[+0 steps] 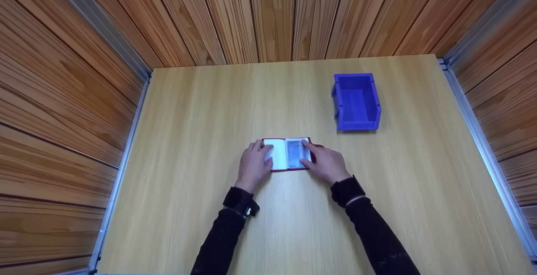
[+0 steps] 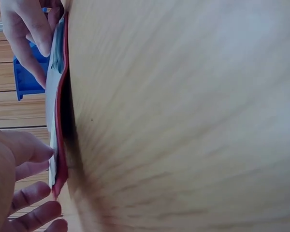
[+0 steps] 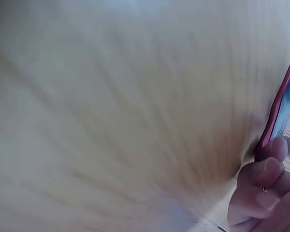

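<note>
A small red-covered card holder lies spread open on the table, showing a white page on the left and a bluish clear sleeve on the right. My left hand holds its left edge, the thumb on the page and the other fingers around the outer side. At the opposite edge my right hand grips the cover, with thumb and index finger over the sleeve side. The right wrist view shows curled fingers at the corner of the red cover. In the left wrist view the cover bows slightly off the table.
A blue plastic bin stands on the table behind and to the right of my hands. Wood-plank walls and metal rails border the table at the back and sides.
</note>
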Action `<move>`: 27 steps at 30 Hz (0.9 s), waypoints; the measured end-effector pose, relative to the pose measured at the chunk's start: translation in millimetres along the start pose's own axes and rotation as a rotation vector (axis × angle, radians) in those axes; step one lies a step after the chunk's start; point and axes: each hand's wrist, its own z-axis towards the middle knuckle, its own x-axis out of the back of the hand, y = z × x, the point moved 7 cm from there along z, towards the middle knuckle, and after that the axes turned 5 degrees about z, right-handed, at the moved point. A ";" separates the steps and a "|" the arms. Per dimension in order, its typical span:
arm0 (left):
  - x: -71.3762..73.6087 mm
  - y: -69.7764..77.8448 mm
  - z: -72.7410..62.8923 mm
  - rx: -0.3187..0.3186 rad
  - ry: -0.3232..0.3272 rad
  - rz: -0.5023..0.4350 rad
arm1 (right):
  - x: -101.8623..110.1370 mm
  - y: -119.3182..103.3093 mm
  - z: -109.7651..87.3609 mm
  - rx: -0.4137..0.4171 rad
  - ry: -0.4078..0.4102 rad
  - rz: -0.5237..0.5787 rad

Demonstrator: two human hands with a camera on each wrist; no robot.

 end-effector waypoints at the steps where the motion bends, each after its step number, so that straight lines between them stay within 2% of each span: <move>1: -0.3 0.0 0.3 -0.001 -0.003 0.008 | 0.5 0.9 0.2 0.000 -0.004 0.008; 10: -4.5 -1.4 -0.2 0.006 -0.036 0.025 | 3.7 5.7 -1.3 0.039 -0.052 0.071; 19: -4.1 -0.3 -5.5 -0.042 0.019 0.032 | 1.4 -3.6 -4.6 0.119 -0.081 0.013; 27: -4.2 0.2 -4.6 -0.024 -0.020 0.058 | 0.9 -4.1 -3.7 0.124 -0.097 0.001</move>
